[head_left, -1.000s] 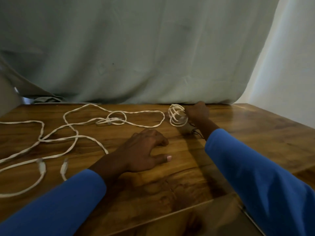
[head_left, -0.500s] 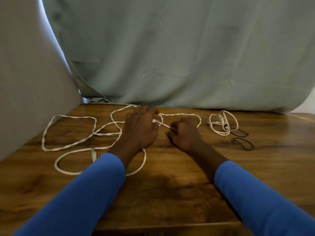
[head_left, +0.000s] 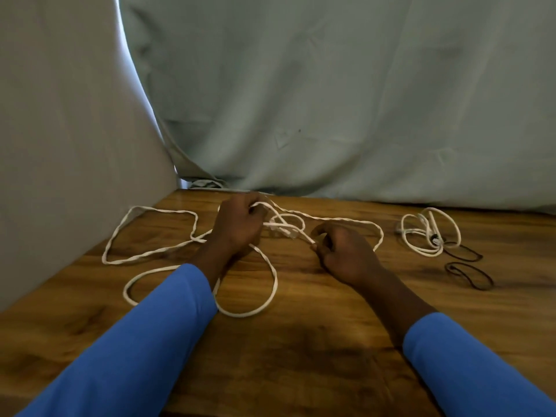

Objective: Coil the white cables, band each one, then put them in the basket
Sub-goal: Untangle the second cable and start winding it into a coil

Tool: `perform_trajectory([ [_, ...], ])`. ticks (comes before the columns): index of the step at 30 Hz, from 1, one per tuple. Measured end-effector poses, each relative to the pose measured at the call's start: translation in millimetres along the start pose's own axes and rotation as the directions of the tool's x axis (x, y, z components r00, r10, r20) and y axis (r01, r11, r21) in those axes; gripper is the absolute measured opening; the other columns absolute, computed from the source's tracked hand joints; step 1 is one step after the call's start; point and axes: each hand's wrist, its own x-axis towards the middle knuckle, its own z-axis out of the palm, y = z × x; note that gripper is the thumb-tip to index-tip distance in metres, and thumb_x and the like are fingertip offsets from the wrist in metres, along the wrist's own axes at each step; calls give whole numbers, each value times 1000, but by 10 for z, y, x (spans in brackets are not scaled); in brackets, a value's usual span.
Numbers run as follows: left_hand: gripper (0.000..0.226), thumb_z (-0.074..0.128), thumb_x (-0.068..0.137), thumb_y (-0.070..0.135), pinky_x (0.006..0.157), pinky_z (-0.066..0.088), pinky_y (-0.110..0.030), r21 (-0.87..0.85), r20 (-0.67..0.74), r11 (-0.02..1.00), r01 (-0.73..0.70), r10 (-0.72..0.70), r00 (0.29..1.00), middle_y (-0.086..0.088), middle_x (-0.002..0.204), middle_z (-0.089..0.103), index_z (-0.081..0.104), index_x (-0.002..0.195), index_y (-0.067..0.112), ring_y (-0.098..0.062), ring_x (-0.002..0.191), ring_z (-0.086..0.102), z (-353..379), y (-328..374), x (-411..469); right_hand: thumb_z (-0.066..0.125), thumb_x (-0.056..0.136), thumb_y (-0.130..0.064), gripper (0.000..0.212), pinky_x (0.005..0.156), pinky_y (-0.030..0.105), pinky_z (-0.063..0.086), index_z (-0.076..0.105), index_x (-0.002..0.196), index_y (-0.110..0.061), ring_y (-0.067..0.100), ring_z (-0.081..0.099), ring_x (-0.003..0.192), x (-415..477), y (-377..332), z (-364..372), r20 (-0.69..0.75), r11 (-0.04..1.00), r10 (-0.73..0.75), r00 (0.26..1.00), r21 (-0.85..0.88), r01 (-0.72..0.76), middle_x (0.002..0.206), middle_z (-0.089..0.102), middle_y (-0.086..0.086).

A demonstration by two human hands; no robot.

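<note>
Both hands are engaged on the loose white cable [head_left: 162, 209]. My left hand [head_left: 237, 227] is clenched round a gather of its strands. My right hand [head_left: 346, 254] pinches a single strand between thumb and fingertip, just right of a small tangle that sits between the two hands. The rest of the cable sprawls in open loops left of and beneath my left hand and wrist. One run arcs past the far side of my right hand.

Handling assessment: the cable looks light, limp and somewhat twisted. I judge it will drag and snag on itself rather than slide cleanly. The best hold appears to be at an end or beside the tangle, feeding each turn into the left hand.

A coiled cable [head_left: 433, 236] lies well to the right of my right hand, and a dark band appears to be round it. Two spare black bands [head_left: 469, 275] lie just beyond it, on the wooden table [head_left: 301, 356].

Obstructions: the tangle itself, and the loop under my left sleeve [head_left: 144, 341], which may catch. A draped cloth [head_left: 331, 100] closes off the far edge. No basket is in view.
</note>
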Motion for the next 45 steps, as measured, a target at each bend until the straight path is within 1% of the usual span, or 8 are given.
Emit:
perform_trajectory([
  [7, 15, 68, 86, 23, 66, 48, -28, -456, -129, 889, 37, -107, 986, 12, 60, 63, 76, 73, 20, -10, 64, 53, -323, 376, 294, 63, 95, -20, 12, 76, 37, 52, 71, 104, -21, 25, 66, 92, 25, 38, -23, -72, 995, 94, 993, 48, -90, 94, 70, 3],
  [11, 21, 60, 82, 41, 68, 43, -30, 67, 144, 964, -259, 247, 958, 6, 75, 64, 72, 83, 24, -12, 73, 58, -558, 518, 442, 66, 96, -28, 45, 89, 40, 54, 55, 139, -26, 18, 60, 104, -17, -64, -62, -243, 959, 71, 967, 282, 0, 121, 59, 1],
  [16, 39, 41, 94, 55, 69, 37, -34, 483, 599, 597, -640, 308, 740, 11, 78, 43, 65, 88, 24, -13, 74, 49, -605, 796, 376, 68, 97, -36, 70, 95, 26, 46, 29, 156, -36, 8, 49, 124, -213, -457, -223, -439, 856, -182, 880, 369, 361, 143, 44, -5],
  [20, 35, 46, 97, 51, 63, 41, -35, 460, 600, 490, -741, 444, 666, 10, 72, 42, 56, 77, 24, -7, 64, 42, -669, 971, 243, 55, 105, -25, 16, 81, 33, 53, 66, 118, -28, 3, 62, 99, -275, -674, -138, -402, 797, -181, 897, 475, 374, 105, 67, -14],
  [22, 43, 45, 96, 58, 62, 39, -33, 484, 592, 467, -741, 449, 669, 8, 69, 48, 60, 77, 23, -8, 62, 45, -779, 1077, 202, 48, 108, -22, 22, 74, 30, 48, 67, 99, -22, 3, 61, 88, -283, -705, -93, -401, 794, -126, 907, 507, 335, 92, 66, -10],
  [30, 41, 62, 98, 49, 57, 47, -21, 385, 614, 843, -375, 70, 786, 1, 63, 64, 77, 83, 14, -8, 58, 57, -1400, 1228, 222, 41, 110, -26, 28, 63, 31, 44, 63, 94, -16, -1, 58, 69, -296, -675, -136, -497, 798, 13, 867, 528, 290, 74, 59, -11],
  [35, 27, 69, 96, 42, 71, 46, -33, 352, 258, 873, -337, 256, 932, 3, 72, 72, 78, 77, 25, -18, 70, 64, -1606, 1065, 298, 52, 103, -47, 42, 53, 31, 36, 63, 73, -20, 8, 48, 55, -373, -591, -278, -432, 864, -82, 898, 419, 280, 57, 52, -7],
  [45, 29, 70, 93, 47, 60, 39, -13, 258, -190, 913, -317, 370, 910, 8, 70, 69, 80, 81, 22, -1, 63, 60, -1267, 1178, 656, 51, 97, -37, 39, 52, 27, 38, 51, 66, -14, 19, 35, 49, -591, -915, -696, 205, 49, -163, 965, 979, -200, 46, 32, 0],
])
